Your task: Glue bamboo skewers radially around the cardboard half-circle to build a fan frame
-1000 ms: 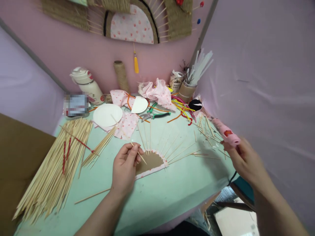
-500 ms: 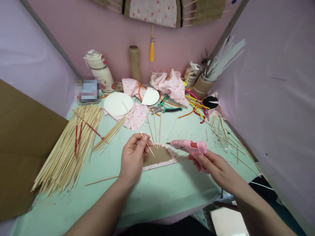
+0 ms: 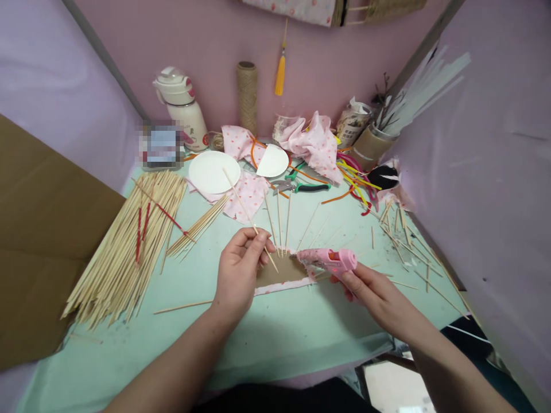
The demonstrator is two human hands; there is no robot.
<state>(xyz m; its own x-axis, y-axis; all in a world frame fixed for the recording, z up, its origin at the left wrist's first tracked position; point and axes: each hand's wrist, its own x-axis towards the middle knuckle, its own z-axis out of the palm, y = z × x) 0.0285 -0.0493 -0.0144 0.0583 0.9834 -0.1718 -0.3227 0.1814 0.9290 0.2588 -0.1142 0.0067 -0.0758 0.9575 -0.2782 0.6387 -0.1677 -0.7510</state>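
Your left hand (image 3: 243, 263) pinches a stick (image 3: 241, 198) above the cardboard (image 3: 279, 274) on the table (image 3: 301, 344), right hand (image 3: 368, 291) wrapped round the glue gun (image 3: 327, 260), likely so its nozzle meets the curved edge.

On my feed I count one glue gun (image 3: 329, 260) and one cardboard piece (image 3: 278, 274) near; far, one white disc (image 3: 214, 172), one flask (image 3: 187, 123), one spool (image 3: 247, 98), one tassel (image 3: 280, 74), two containers (image 3: 373, 148). Left, the piled sticks (image 3: 124, 252) overlap beyond counting.
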